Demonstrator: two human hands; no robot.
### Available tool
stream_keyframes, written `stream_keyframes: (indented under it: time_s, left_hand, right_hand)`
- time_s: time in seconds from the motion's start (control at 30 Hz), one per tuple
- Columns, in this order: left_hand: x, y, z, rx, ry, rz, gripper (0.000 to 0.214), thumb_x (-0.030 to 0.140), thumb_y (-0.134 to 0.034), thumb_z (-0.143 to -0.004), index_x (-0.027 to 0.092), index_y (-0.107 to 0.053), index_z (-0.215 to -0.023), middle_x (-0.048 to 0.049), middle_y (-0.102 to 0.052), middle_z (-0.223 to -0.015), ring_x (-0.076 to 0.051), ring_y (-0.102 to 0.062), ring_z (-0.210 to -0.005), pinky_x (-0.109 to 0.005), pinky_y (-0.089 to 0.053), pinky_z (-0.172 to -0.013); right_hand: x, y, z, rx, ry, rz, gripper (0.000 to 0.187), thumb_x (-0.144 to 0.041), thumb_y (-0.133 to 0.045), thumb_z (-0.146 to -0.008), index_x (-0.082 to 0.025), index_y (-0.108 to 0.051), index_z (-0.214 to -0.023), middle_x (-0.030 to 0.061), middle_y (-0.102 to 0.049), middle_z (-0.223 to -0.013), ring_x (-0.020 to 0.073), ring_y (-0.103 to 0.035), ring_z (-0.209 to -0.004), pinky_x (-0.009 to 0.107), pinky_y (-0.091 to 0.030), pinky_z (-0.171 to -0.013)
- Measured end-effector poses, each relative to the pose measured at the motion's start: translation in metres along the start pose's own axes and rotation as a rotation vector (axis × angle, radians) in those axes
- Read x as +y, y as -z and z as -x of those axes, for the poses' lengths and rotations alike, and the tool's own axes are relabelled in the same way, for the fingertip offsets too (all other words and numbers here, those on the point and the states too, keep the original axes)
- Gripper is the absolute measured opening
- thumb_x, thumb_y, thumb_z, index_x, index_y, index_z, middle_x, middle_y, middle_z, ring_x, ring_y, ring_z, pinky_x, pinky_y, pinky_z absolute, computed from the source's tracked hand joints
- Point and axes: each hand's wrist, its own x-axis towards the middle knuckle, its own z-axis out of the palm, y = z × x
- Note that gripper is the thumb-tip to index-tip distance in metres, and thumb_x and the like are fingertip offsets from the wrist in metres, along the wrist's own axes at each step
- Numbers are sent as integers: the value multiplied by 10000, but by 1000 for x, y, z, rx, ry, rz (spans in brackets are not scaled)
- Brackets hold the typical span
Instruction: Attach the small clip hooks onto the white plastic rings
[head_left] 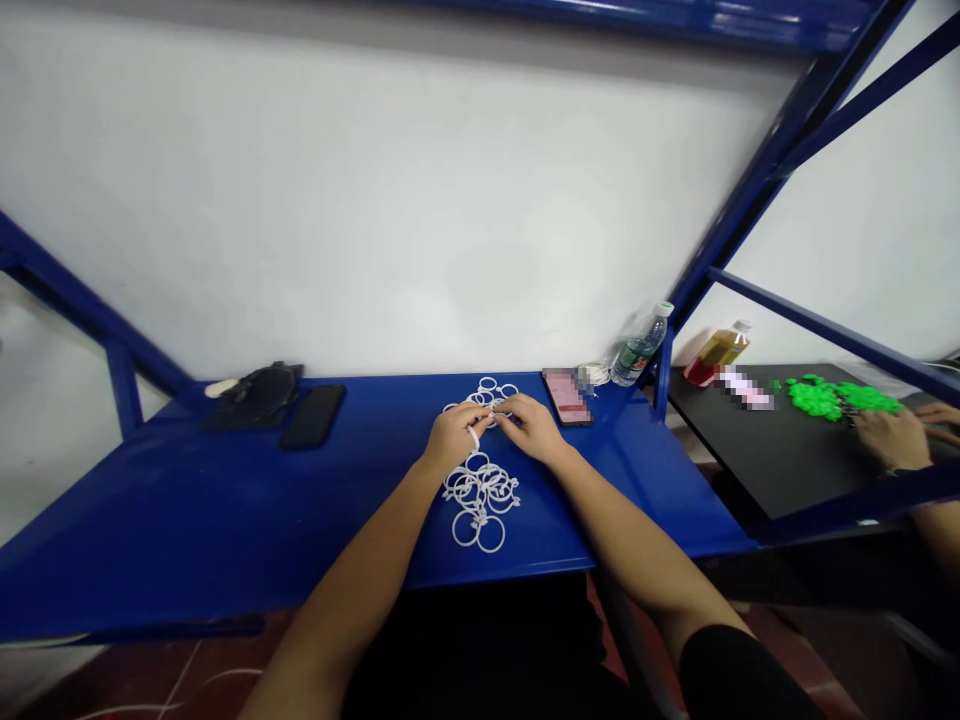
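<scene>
The left hand [451, 436] and right hand [531, 427] are pinching slim white rings [474, 438], fingertips together; more round loops [480, 490] are lying on the glossy blue table [352, 505] by a white wall [337, 200].

Bare left hand [451, 438] and right hand [530, 425] partly hide thin white plastic rings [480, 518]; pixelation partly masks a pink-screened rectangular phone [567, 400]; the right edge crops a co-worker's farther hand [937, 413].

Left grip [451, 438] and right grip [529, 425] pinch white rings [475, 440]; others lie on the blue table [360, 500], left of a phone [565, 392].
</scene>
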Motion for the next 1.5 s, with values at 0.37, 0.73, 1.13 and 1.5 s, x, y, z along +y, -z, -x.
stream_keyframes:
  time_s: [0.37,0.73,1.13,1.5]
  left_hand:
    - [13,7,-1,12,-51,-21,120,176,-660,-900,203,-745,-820,-29,-736,-795,-125,-627,-641,-252,-508,-632]
    - [7,2,0,70,157,24,135,268,-699,-933,205,-793,-1007,-43,-770,-826,-150,-695,-681,-267,-570,-679]
    - [3,4,0,-23,270,48,284,307,-617,-1003,207,-711,-1252,7,-728,-762,-116,-666,-645,-224,-513,-666]
    - [-5,1,-1,144,335,56,201,297,-616,-988,185,-745,-1094,-52,-795,-917,-170,-753,-799,-264,-574,-738]
  right_hand:
    - [-2,-7,3,-47,-27,0,145,-264,-607,-1017,-225,-746,-1030,59,-758,-910,187,-678,-791,310,-520,-733]
    - [4,-8,2,-48,66,86,143,-333,-659,-1004,-239,-738,-1079,74,-784,-1018,226,-702,-930,374,-543,-860]
    - [46,-1,-2,17,-142,127,176,-281,-638,-987,-226,-759,-1102,103,-741,-1136,236,-702,-1017,385,-587,-894]
    - [-5,-9,3,-185,-5,63,340,-464,-788,-913,-249,-741,-1172,67,-786,-1030,210,-722,-879,322,-544,-786]
